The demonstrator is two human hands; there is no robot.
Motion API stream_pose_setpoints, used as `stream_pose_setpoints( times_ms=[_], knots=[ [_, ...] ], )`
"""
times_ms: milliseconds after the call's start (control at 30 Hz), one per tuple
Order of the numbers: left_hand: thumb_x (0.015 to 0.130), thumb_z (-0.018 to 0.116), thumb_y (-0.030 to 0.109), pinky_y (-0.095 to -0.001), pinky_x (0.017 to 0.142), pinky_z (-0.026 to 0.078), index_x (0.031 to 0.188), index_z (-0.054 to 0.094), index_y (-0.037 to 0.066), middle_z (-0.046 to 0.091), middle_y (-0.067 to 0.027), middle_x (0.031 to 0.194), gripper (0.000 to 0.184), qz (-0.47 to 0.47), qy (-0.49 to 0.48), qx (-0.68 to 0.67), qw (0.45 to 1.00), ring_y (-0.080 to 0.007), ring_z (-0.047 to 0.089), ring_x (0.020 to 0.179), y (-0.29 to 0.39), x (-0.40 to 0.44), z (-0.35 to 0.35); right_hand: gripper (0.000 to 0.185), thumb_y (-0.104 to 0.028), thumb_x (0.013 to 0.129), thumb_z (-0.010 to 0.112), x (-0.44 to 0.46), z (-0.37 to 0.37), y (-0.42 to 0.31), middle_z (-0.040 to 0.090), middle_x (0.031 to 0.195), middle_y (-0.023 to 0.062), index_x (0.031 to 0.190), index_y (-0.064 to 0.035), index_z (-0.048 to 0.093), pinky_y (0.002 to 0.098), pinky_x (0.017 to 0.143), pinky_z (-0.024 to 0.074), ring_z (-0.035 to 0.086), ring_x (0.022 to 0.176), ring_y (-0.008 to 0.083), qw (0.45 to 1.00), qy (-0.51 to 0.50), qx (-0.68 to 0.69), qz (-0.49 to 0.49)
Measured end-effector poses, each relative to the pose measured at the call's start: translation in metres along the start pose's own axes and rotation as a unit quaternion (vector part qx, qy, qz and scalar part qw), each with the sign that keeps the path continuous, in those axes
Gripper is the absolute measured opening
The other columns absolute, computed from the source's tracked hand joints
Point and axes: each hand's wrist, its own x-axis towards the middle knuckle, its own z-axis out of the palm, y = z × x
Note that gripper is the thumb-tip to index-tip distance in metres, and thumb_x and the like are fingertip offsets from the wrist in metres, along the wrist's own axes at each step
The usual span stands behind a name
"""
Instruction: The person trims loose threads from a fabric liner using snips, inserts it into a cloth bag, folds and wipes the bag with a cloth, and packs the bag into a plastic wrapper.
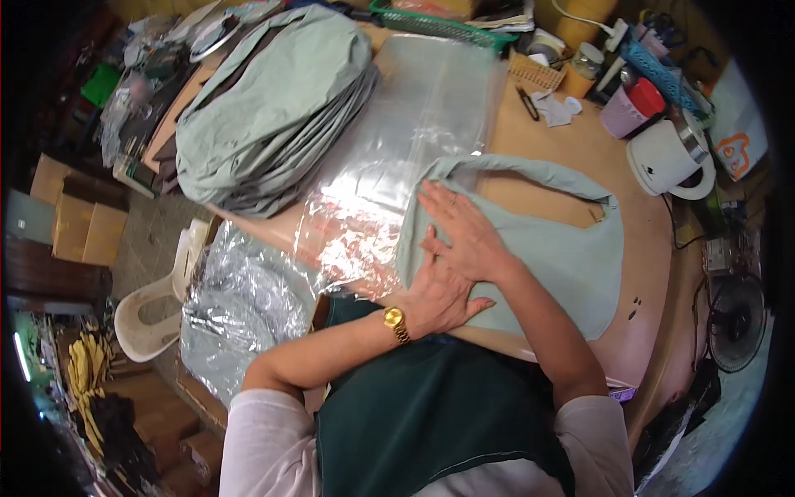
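A pale green cloth piece [551, 248] with a long strap-like loop lies flat on the tan table [646, 240]. My right hand [465, 234] rests flat on its left part, fingers stretched toward the upper left. Just below, my left hand [443, 294], with a gold watch at the wrist, presses on the cloth's lower left edge, its thumb spread; the two hands touch. Neither holds anything. Clear plastic sheets [414, 108] lie to the left of the cloth, partly under its edge. Farther left is a thick pile of similar green cloth pieces [273, 108].
Crumpled clear plastic [240, 306] fills a box at the left, beside a white plastic chair [149, 327]. A white kettle [662, 157], a pink cup [621, 112], a wicker basket [537, 72] and a green tray [439, 27] stand along the far side. A fan [736, 323] is at right.
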Motion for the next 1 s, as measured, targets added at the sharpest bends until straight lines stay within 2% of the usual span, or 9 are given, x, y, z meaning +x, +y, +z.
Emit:
stream_pose_setpoints(
  times_ms=[167,267,333,367,467,567,633,833,1000],
  knots=[
    [0.093,0.04,0.066,-0.0712,0.114,0.006,0.147,0.041,0.005,0.045,-0.0202,0.147,0.081,0.024,0.011,0.127,0.992,-0.0468,0.026,0.142,0.002,0.008,0.002,0.062,-0.037,0.095,0.058,0.002,-0.001,0.009,0.035,0.154,0.0205,0.142,0.0014,0.045,0.0447,0.116,0.0279,0.036,0.141,0.0351,0.998,0.042,0.009,-0.042],
    [0.093,0.036,0.067,-0.0704,0.114,0.005,0.149,0.039,0.006,0.04,-0.0197,0.151,0.083,0.026,-0.033,0.168,0.985,-0.0451,0.021,0.145,0.008,0.009,-0.001,0.055,-0.034,0.094,0.058,-0.002,-0.005,0.003,0.042,0.149,0.0203,0.136,0.0009,0.052,0.0453,0.114,0.0303,0.04,0.138,0.0363,0.996,0.068,0.028,-0.053],
    [0.093,0.035,0.066,-0.0678,0.116,-0.001,0.154,0.027,0.005,0.029,-0.019,0.158,0.087,0.028,-0.12,0.174,0.977,-0.0405,0.015,0.149,0.008,0.014,-0.008,0.053,-0.035,0.091,0.062,-0.005,-0.01,-0.008,0.05,0.141,0.0195,0.13,-0.0003,0.057,0.0462,0.112,0.0315,0.044,0.134,0.038,0.991,0.123,0.039,-0.043],
    [0.093,0.035,0.066,-0.0678,0.116,-0.001,0.154,0.027,0.005,0.029,-0.019,0.158,0.087,0.024,-0.119,0.171,0.978,-0.0405,0.015,0.149,0.007,0.012,-0.007,0.053,-0.035,0.091,0.062,-0.008,-0.014,-0.017,0.05,0.141,0.0195,0.13,-0.0003,0.057,0.0462,0.112,0.0315,0.044,0.134,0.038,0.991,0.118,0.039,-0.045],
    [0.093,0.037,0.066,-0.0699,0.115,0.0,0.153,0.028,0.005,0.026,-0.02,0.158,0.087,0.025,-0.087,0.151,0.984,-0.0403,0.013,0.149,0.002,0.007,0.0,0.056,-0.04,0.084,0.07,-0.016,-0.026,-0.058,0.056,0.131,0.0184,0.123,-0.001,0.06,0.0523,0.112,0.0288,0.048,0.128,0.0376,0.983,0.156,0.099,-0.004],
    [0.092,0.038,0.066,-0.072,0.113,0.001,0.152,0.029,0.004,0.024,-0.021,0.159,0.087,0.032,-0.011,0.085,0.996,-0.04,0.012,0.149,-0.005,0.003,0.009,0.065,-0.046,0.076,0.077,-0.025,-0.019,-0.081,0.06,0.124,0.0169,0.12,-0.001,0.06,0.0587,0.113,0.0219,0.051,0.123,0.0362,0.991,0.097,0.053,-0.07],
    [0.091,0.039,0.065,-0.0734,0.112,0.002,0.152,0.03,0.004,0.022,-0.0217,0.159,0.086,0.04,0.033,0.039,0.998,-0.0399,0.011,0.149,-0.009,0.0,0.015,0.066,-0.049,0.072,0.08,-0.029,-0.007,-0.087,0.06,0.124,0.0165,0.117,-0.0035,0.062,0.0635,0.114,0.0136,0.051,0.124,0.0351,0.991,-0.049,0.083,-0.088],
    [0.09,0.042,0.065,-0.0787,0.108,0.004,0.15,0.032,0.004,0.019,-0.0235,0.159,0.086,0.07,0.097,-0.023,0.993,-0.0387,0.009,0.15,-0.016,0.007,0.031,0.062,-0.049,0.068,0.08,-0.029,0.009,-0.092,0.063,0.105,0.0118,0.105,-0.0021,0.064,0.0599,0.115,0.0169,0.055,0.114,0.0319,0.993,-0.006,0.079,-0.085],
    [0.088,0.041,0.069,-0.0751,0.11,0.004,0.15,0.034,0.007,0.022,-0.0185,0.16,0.088,0.064,0.109,-0.005,0.992,-0.0349,0.012,0.151,-0.018,0.008,0.037,0.065,-0.049,0.062,0.083,-0.026,0.019,-0.089,0.063,0.099,0.0129,0.101,-0.0007,0.064,0.0585,0.114,0.0209,0.058,0.101,0.0314,0.994,0.009,0.053,-0.094]
  ],
)
